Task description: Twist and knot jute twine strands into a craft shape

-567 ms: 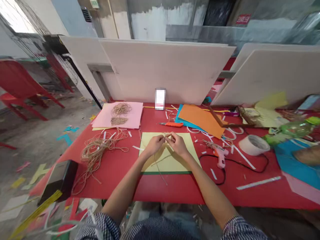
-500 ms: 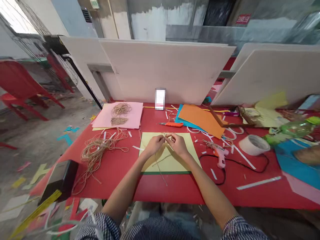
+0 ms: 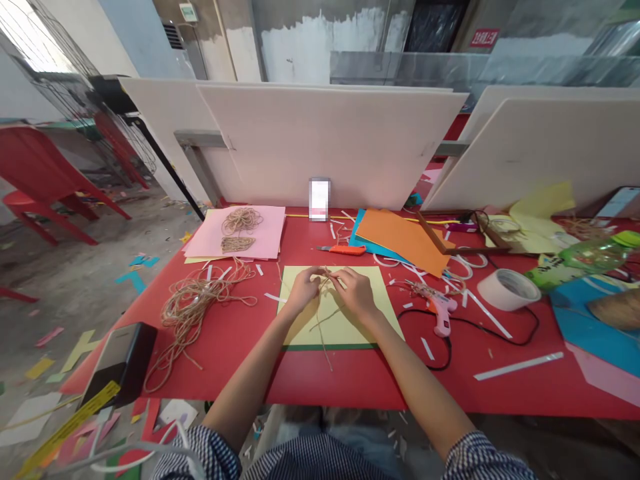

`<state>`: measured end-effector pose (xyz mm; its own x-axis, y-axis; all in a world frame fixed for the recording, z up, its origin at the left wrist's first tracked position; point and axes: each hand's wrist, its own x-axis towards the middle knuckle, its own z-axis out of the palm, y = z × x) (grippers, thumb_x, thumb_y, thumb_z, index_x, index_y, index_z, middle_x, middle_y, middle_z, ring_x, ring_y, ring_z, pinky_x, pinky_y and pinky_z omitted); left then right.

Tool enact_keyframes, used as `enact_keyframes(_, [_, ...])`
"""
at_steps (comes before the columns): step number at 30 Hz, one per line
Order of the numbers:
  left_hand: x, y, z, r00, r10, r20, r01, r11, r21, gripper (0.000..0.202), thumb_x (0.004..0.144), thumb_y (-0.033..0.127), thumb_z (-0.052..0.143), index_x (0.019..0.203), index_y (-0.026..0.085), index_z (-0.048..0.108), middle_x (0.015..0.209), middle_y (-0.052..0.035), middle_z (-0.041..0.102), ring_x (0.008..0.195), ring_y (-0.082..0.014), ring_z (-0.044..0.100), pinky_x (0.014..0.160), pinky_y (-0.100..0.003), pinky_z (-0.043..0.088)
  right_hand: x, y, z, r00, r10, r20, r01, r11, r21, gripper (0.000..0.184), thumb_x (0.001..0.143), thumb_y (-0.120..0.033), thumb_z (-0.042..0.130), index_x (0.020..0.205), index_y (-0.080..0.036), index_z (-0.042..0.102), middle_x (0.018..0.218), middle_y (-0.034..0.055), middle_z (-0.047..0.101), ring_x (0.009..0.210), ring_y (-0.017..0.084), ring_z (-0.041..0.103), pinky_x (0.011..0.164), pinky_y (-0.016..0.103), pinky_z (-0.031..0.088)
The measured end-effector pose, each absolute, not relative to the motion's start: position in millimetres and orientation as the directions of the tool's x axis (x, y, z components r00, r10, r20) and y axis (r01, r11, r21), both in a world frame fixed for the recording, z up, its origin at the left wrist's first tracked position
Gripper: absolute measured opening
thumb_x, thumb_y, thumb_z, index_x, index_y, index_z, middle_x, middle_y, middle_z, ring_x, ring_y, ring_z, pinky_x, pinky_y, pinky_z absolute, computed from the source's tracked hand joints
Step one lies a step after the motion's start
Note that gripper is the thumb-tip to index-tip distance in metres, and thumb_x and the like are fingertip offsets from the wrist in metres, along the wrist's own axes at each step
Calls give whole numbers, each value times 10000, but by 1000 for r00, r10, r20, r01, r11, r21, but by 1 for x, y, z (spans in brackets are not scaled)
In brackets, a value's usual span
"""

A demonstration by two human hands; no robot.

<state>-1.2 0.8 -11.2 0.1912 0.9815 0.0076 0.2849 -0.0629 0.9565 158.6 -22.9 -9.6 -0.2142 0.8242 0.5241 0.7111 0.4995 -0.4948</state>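
Both hands meet over a pale yellow sheet (image 3: pixel 360 330) that lies on the red table. My left hand (image 3: pixel 305 288) and my right hand (image 3: pixel 353 288) pinch a piece of brown twine (image 3: pixel 321 331) between their fingertips. Its loose ends hang down across the sheet, one reaching past the front edge. The exact crossing of the strands is partly covered by my fingers. To the left sits a loose heap of the same twine (image 3: pixel 197 300). Behind it, a twine coil (image 3: pixel 243 219) and a flat woven twine piece (image 3: pixel 238 244) rest on pink paper (image 3: pixel 270 233).
An orange box cutter (image 3: pixel 345 250) lies beyond the sheet. On the right are orange paper (image 3: pixel 400 233), a pink glue gun (image 3: pixel 442 313) with its cord, a tape roll (image 3: pixel 509 290), and a green bottle (image 3: pixel 583 260). Another person's hand (image 3: pixel 617 309) shows at the right edge.
My left hand has shifted slightly left and its fingers have opened a little from the right hand's. The hanging twine ends have moved slightly.
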Motion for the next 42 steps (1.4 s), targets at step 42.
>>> enact_keyframes(42, [-74, 14, 18, -271, 873, 405, 856, 26, 516, 273, 867, 206, 437, 868, 173, 708, 1022, -152, 700, 1048, -300, 581, 870, -381, 433, 152, -19, -7, 155, 986, 58, 54, 50, -997, 320, 828, -529, 562, 774, -256, 405, 581, -64, 461, 487, 111, 432, 442, 220, 351])
